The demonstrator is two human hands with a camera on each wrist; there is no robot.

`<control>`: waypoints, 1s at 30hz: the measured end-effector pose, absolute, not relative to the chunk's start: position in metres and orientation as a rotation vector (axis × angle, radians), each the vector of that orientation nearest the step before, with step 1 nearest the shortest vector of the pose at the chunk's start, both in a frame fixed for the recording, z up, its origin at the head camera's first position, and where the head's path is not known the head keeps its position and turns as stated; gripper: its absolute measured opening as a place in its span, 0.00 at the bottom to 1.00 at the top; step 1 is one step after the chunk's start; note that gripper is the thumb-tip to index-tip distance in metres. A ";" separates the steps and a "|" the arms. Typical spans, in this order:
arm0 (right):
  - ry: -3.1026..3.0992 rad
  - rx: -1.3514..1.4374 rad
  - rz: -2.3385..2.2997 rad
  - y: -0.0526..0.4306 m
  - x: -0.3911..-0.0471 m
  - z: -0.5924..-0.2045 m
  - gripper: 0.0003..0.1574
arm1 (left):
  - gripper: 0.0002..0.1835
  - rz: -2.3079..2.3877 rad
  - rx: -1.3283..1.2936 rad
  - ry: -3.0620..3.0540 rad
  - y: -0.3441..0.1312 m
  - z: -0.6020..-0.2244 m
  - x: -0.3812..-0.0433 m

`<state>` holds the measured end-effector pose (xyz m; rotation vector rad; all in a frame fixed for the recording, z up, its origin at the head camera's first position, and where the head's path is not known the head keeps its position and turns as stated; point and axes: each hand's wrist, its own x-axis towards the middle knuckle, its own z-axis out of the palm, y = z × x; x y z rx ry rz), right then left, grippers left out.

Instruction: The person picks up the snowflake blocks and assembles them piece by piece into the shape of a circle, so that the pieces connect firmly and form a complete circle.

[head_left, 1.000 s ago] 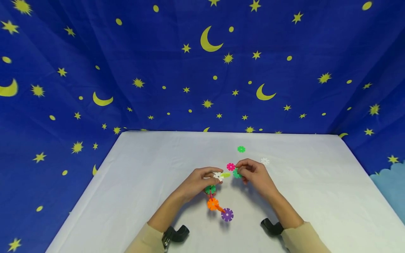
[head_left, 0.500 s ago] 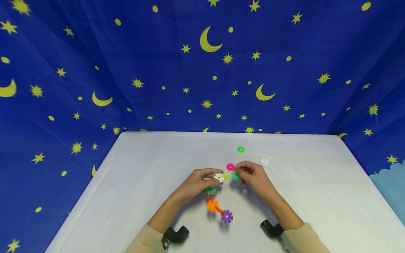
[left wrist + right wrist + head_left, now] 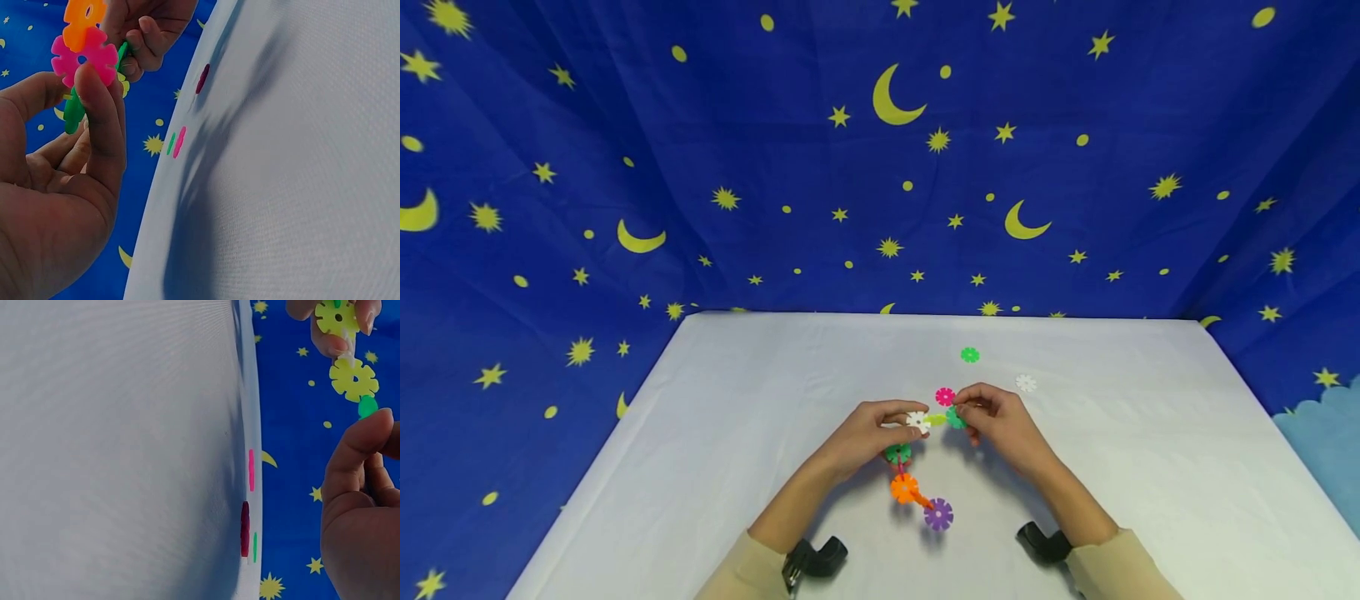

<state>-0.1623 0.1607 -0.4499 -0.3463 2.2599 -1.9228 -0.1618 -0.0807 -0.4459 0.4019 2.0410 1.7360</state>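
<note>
My left hand [image 3: 867,435] holds a chain of notched plastic snowflake discs above the table, gripping it near a white disc [image 3: 917,422]. From there hang a green disc [image 3: 898,453], an orange disc [image 3: 905,489] and a purple disc [image 3: 938,514]. In the left wrist view a pink disc [image 3: 84,59] stands by the left thumb. My right hand [image 3: 1009,423] pinches a teal-green disc [image 3: 956,417], its edge at the yellow disc [image 3: 354,379] on the chain's end. The right fingers cover part of that green disc.
Loose discs lie on the white table [image 3: 760,375] beyond the hands: a pink disc [image 3: 945,397], a bright green disc [image 3: 970,355] and a white disc [image 3: 1026,382]. Black wrist mounts sit near both sleeves. A blue star-patterned curtain [image 3: 820,167] surrounds the table.
The right hand has shifted slightly left and down, bringing the teal-green disc up to the yellow disc. The left hand stays nearly still, with the chain's hanging end slightly lower.
</note>
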 end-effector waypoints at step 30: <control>2.367 -0.406 -1.908 0.161 -0.158 -0.452 0.07 | 0.28 1.750 0.452 1.942 -0.076 -0.453 -0.159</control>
